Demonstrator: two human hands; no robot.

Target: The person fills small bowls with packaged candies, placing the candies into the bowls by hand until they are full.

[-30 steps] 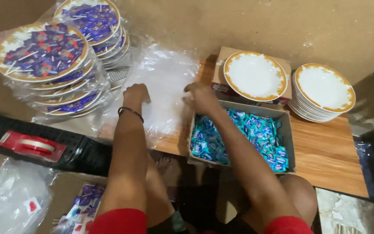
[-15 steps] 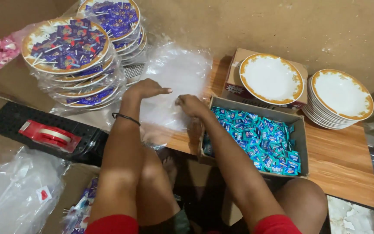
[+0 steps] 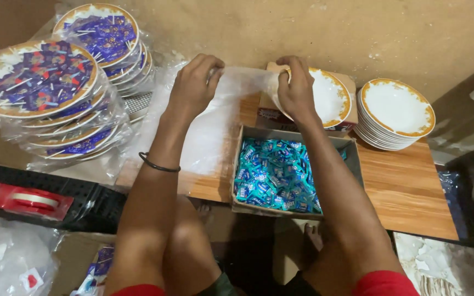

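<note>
Stretching between both raised hands, a thin clear plastic bag (image 3: pixel 242 82) hung over the far part of the low wooden table (image 3: pixel 407 186); the left hand (image 3: pixel 193 85) pinched its left edge between thumb and fingers, and the right hand (image 3: pixel 296 87) pinched the right edge the same way, fingers pressed together on the film. The bag was limp, crinkled and see-through — its lower part trailed down toward a flat pile of more clear bags (image 3: pixel 204 137) lying on the table's left end.

Just near of the hands sat an open cardboard box (image 3: pixel 352 151) packed with small shiny blue and teal sachets (image 3: pixel 275 175), its near edge overhanging the table's front. Right of the right hand a white plate with a gold patterned rim (image 3: pixel 330 98) rested on another box, and farther right stood a stack of like plates (image 3: pixel 396 112). Bare wood lay open on the table's right side. Left of the table, wrapped plates heaped with blue packets (image 3: pixel 39 82) were stacked high — near them a red tape dispenser (image 3: pixel 26 200) lay on a black crate
</note>
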